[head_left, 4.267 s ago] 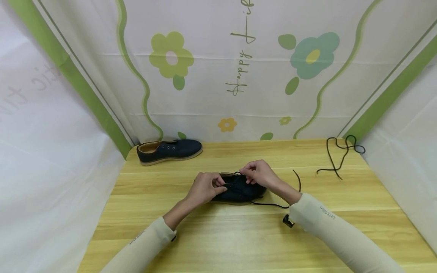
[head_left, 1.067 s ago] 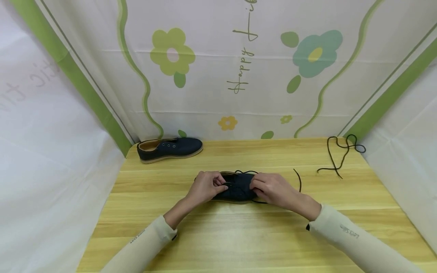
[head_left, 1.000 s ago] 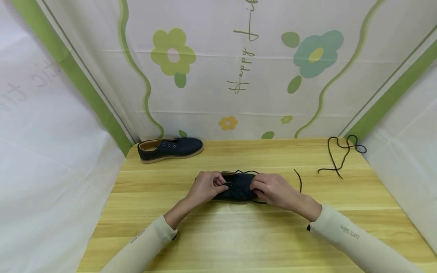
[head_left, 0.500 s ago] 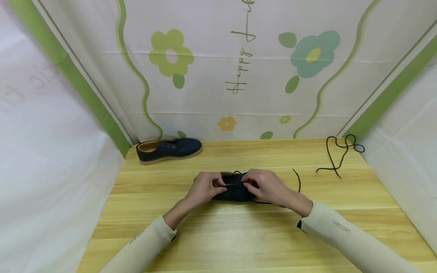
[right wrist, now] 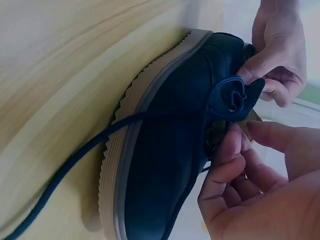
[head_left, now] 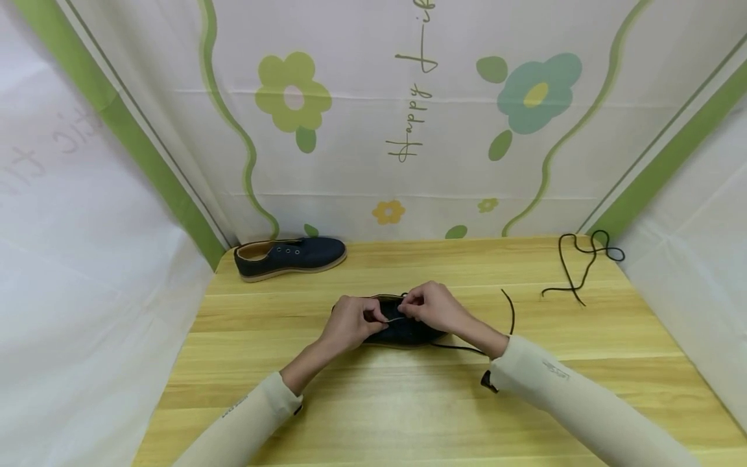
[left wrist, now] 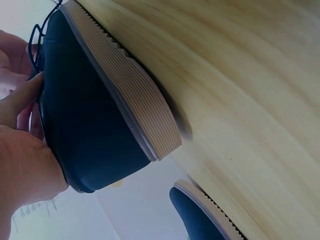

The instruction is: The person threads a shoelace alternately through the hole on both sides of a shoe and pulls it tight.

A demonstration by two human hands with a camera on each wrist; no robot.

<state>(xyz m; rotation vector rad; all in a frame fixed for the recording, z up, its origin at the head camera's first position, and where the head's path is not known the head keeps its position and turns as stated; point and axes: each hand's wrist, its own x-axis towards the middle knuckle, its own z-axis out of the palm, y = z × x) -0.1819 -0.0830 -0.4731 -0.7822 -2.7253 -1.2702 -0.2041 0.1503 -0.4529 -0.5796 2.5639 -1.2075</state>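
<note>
A dark navy shoe point(head_left: 403, 334) with a tan ridged sole stands mid-table, its toe to the right. My left hand point(head_left: 350, 321) grips its near eyelet flap point(right wrist: 252, 95) between thumb and fingers, lifting the edge. Over the shoe's opening my right hand point(head_left: 432, 308) has thumb and curled fingers together at the lacing. It pinches a dark shoelace point(right wrist: 82, 150) there; the pinched bit is mostly hidden by the fingers. One strand loops through the eyelets in the right wrist view, and another trails over the side onto the table. The left wrist view shows the shoe's heel point(left wrist: 90, 115).
A second navy shoe point(head_left: 297, 259), its eyelets unlaced, stands at the back left of the wooden table point(head_left: 373, 415). Another black lace point(head_left: 574, 272) lies loosely looped at the back right. Printed white curtains point(head_left: 350, 162) enclose the table's back and sides.
My right hand has moved from the shoe's toe area left to the eyelets, and its wrist has turned. The left hand has stayed on the flap. The shoe stays in place.
</note>
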